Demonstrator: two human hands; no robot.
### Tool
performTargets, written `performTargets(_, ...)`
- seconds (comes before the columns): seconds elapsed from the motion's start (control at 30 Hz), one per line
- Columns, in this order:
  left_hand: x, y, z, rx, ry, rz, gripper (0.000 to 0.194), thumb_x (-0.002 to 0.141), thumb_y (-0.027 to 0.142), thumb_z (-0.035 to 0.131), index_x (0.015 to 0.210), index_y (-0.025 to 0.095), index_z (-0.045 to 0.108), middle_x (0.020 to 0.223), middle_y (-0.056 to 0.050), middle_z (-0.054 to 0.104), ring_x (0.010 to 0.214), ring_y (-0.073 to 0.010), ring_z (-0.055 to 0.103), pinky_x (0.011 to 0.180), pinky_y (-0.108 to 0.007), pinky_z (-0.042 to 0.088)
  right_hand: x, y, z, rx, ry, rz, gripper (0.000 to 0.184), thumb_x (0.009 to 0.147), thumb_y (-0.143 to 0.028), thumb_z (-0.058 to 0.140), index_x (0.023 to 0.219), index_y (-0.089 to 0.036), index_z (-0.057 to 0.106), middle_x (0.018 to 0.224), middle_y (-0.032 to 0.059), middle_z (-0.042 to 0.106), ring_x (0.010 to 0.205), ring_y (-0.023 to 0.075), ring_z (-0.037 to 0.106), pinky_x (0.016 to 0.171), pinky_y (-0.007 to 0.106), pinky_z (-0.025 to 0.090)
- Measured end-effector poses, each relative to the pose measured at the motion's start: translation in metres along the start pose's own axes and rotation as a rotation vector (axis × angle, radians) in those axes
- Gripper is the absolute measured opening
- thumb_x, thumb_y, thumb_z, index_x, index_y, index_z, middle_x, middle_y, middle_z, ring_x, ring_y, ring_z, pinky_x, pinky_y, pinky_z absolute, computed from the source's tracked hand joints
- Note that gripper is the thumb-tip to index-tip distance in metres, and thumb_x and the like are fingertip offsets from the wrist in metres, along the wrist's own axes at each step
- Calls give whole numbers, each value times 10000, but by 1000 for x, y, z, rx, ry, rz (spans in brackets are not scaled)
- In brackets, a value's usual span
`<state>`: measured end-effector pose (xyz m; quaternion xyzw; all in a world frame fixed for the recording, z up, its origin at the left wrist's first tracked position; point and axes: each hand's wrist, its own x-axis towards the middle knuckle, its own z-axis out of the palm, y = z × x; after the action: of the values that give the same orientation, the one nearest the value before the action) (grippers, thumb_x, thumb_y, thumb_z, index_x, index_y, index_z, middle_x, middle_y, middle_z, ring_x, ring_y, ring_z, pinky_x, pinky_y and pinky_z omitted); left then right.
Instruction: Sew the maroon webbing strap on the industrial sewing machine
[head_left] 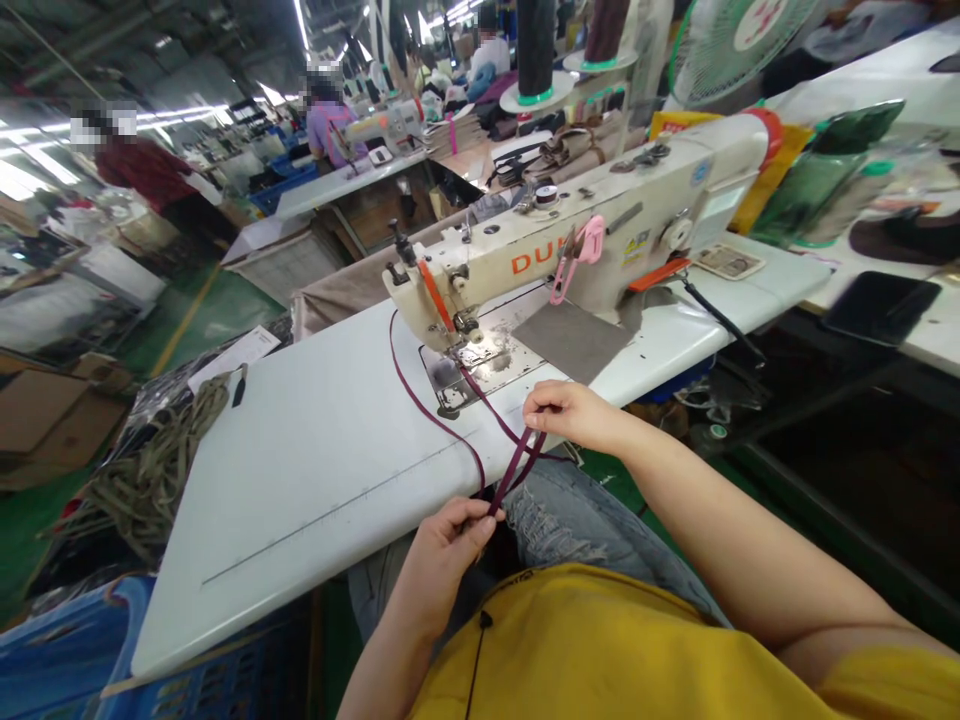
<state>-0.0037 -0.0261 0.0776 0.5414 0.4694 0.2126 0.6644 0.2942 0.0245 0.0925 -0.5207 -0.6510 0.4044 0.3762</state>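
A thin maroon strap [420,405] loops over the white sewing table [315,470] from the needle area of a cream sewing machine [570,230]. My left hand [442,560] pinches one end of the strap at the table's near edge. Further right and higher, my right hand [570,412] pinches the strap too, close to the needle plate [480,365]. The strap runs taut between the two hands, doubled over.
A grey cloth piece [574,340] lies under the machine arm, with pink scissors [577,255] hanging on it. A pile of olive straps [150,470] sits at the left, above a blue crate [67,650]. Other people work at tables behind. A fan [731,40] stands at the back right.
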Motion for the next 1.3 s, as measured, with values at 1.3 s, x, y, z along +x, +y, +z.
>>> performTargets(1.3, 1, -6, 1, -25, -155, -140, 604, 953, 699, 670, 1168, 146, 777, 810, -17, 573, 643, -117, 384, 604, -274, 259, -5, 11, -6, 2, 77, -118, 416, 924, -628, 741, 852, -223, 803, 820, 39, 689, 787, 182, 638, 756, 327, 500)
